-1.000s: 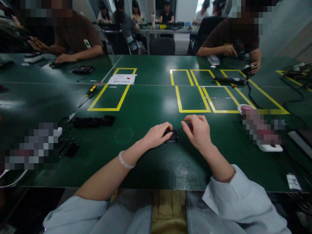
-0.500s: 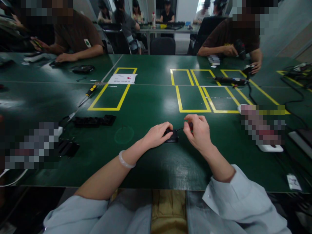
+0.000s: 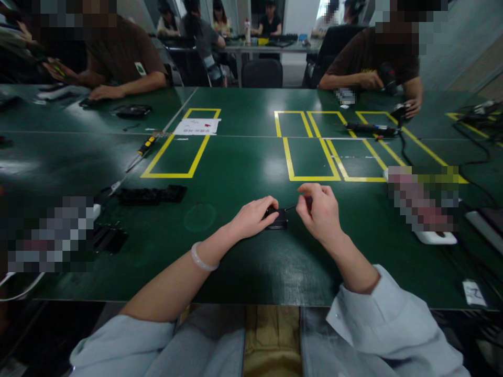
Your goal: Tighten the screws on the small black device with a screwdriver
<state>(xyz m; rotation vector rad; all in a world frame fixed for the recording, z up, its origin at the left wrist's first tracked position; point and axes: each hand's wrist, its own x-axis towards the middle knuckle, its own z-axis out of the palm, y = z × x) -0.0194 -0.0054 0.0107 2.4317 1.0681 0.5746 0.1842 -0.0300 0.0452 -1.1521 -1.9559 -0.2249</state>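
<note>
From the head view, I see my left hand (image 3: 251, 217) curled over a small black part (image 3: 277, 219) lying on the green table (image 3: 243, 262), fingertips pressing it down. My right hand (image 3: 320, 212) sits just beside it, thumb and forefinger pinched on a thin dark tool (image 3: 305, 201) whose tip reaches toward that part.

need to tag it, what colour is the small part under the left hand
Black, seen best in the head view.

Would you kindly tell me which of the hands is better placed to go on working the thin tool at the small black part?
Probably the right hand: it pinches the thin tool beside the small black part, which the left hand pins on the table.
</note>
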